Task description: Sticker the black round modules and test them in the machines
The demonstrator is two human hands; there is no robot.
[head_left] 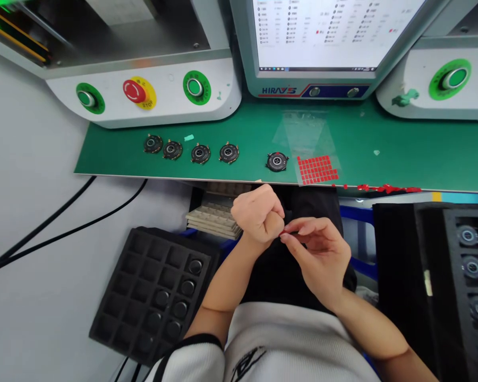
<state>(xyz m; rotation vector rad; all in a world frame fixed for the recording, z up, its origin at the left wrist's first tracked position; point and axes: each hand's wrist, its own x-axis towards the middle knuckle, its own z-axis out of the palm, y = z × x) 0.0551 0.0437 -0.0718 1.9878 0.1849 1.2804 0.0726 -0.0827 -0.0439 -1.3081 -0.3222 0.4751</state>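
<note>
My left hand (258, 215) is curled into a fist below the bench edge, and what it holds is hidden. My right hand (316, 252) touches it, thumb and forefinger pinched on a tiny red sticker (282, 233). On the green mat (382, 151) lies a clear sheet with a grid of red stickers (317, 169). One round black watch part (277, 161) sits just left of the sheet. Several more round parts (191, 150) form a row further left.
A black foam tray (143, 270) with several round parts stands at my lower left, another black tray (472, 276) at my right. A stack of beige trays (215, 215) sits under the bench. Machines with green buttons, a red emergency stop (134, 91) and a monitor (326, 32) line the back.
</note>
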